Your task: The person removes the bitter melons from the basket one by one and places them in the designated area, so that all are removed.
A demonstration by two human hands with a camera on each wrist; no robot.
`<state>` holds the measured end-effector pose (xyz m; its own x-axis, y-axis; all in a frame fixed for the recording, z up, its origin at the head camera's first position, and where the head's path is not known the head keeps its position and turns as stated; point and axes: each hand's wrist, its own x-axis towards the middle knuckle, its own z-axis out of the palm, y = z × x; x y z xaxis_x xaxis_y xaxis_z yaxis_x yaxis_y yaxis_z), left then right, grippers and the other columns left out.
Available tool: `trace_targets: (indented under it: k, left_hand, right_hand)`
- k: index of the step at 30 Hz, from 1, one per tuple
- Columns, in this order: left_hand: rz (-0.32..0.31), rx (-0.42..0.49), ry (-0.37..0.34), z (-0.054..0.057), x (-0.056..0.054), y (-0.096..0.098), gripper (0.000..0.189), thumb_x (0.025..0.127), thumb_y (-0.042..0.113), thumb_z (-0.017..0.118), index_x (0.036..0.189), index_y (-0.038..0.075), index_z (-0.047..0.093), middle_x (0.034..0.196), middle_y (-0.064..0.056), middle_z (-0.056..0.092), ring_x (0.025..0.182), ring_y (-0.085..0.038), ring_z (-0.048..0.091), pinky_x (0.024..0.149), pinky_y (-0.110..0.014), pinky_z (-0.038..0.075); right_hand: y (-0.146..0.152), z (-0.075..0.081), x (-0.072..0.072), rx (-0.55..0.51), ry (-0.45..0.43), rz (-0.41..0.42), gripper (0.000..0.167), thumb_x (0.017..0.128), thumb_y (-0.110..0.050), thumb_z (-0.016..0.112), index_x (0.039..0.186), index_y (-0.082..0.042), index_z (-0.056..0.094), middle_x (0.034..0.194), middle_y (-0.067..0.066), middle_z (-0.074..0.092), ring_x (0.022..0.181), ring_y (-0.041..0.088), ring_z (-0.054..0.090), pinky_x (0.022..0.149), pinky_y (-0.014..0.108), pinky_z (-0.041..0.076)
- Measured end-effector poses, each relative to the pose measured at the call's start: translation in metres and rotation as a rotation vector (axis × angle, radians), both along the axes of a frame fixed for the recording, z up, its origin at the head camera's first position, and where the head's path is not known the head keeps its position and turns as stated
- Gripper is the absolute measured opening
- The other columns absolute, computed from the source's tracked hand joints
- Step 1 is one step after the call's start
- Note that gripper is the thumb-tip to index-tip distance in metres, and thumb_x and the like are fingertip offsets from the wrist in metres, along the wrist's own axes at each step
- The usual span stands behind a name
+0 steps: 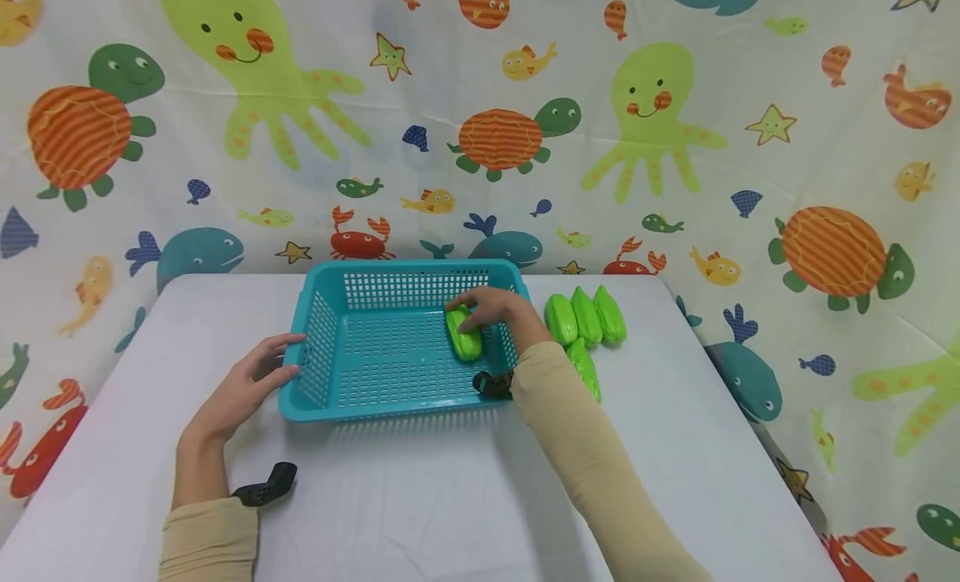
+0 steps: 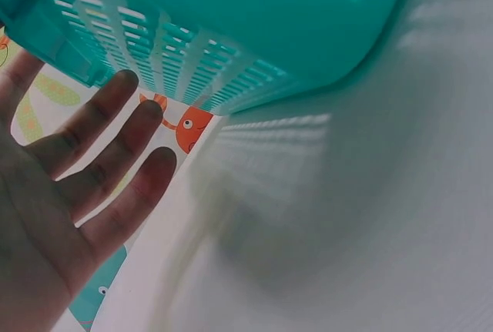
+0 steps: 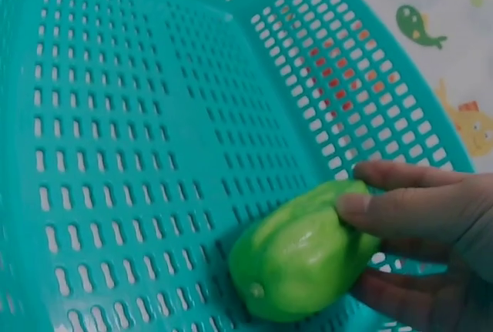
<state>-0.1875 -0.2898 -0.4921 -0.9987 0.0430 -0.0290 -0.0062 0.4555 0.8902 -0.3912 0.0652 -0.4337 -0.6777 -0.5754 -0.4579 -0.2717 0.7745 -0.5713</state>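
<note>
My right hand (image 1: 491, 305) reaches into a turquoise plastic basket (image 1: 405, 411) and holds a glossy green star fruit (image 1: 463, 338), ridged lengthwise. In the right wrist view the thumb lies on top of the star fruit (image 3: 300, 263) and the other fingers reach around its far end. The fruit is at the right part of the basket, close over the perforated floor. At the basket's left rim is my left hand (image 1: 243, 390), fingertips right at the edge. The left wrist view shows fingers (image 2: 115, 147) spread and nearly straight beside the slotted wall (image 2: 231, 47).
Right of the basket, several more green star fruits (image 1: 587, 315) lie on the white table (image 1: 675, 449), one nearer me than the others. A curtain (image 1: 450, 65) printed with sea animals hangs behind the table and along its sides. Black wrist cameras (image 1: 268, 484) sit on both wrists.
</note>
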Motion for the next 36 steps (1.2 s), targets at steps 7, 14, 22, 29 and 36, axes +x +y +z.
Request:
trace_targets:
  k: [7,14,22,29,36]
  left_hand:
    - [-0.004,0.006,0.003,0.0009,0.0007,-0.0007,0.058,0.100,0.035,0.054,0.151,0.020,0.032,0.155,-0.025,0.023,0.138,-0.055,0.021,0.096,-0.081,0.022]
    - [-0.005,0.008,0.004,-0.0004,0.0004,-0.0011,0.057,0.100,0.036,0.054,0.151,0.021,0.033,0.155,-0.025,0.024,0.138,-0.055,0.021,0.097,-0.081,0.022]
    - [-0.011,0.020,0.007,-0.0012,-0.0010,-0.0003,0.058,0.100,0.034,0.054,0.152,0.019,0.032,0.156,-0.024,0.023,0.138,-0.055,0.021,0.097,-0.081,0.022]
    - [-0.004,0.005,0.005,-0.0017,-0.0014,-0.0008,0.058,0.100,0.035,0.054,0.151,0.018,0.033,0.156,-0.024,0.023,0.138,-0.054,0.021,0.097,-0.081,0.023]
    - [-0.013,0.019,0.002,-0.0016,-0.0013,-0.0026,0.059,0.100,0.033,0.054,0.152,0.016,0.032,0.157,-0.023,0.022,0.138,-0.054,0.020,0.097,-0.081,0.022]
  right_hand:
    - [0.0038,-0.0046,-0.0045,-0.029,-0.030,0.002,0.052,0.091,-0.020,0.071,0.140,-0.024,0.055,0.152,0.012,0.038,0.131,0.029,0.047,0.101,0.040,0.048]
    - [0.0049,-0.0057,-0.0048,-0.078,-0.072,-0.018,0.048,0.091,-0.014,0.070,0.137,-0.019,0.057,0.153,0.013,0.037,0.134,0.029,0.044,0.099,0.038,0.049]
    - [0.0056,-0.0053,-0.0041,-0.080,-0.134,-0.073,0.049,0.090,-0.015,0.071,0.137,-0.021,0.057,0.152,0.012,0.037,0.131,0.029,0.046,0.100,0.042,0.049]
    - [0.0049,-0.0071,-0.0043,-0.080,-0.199,-0.107,0.051,0.090,-0.018,0.072,0.138,-0.026,0.056,0.153,0.010,0.035,0.131,0.026,0.045,0.096,0.039,0.052]
    - [0.0034,-0.0065,-0.0039,-0.093,-0.228,-0.120,0.055,0.091,-0.015,0.071,0.142,-0.022,0.053,0.154,0.011,0.033,0.134,0.030,0.042,0.099,0.045,0.050]
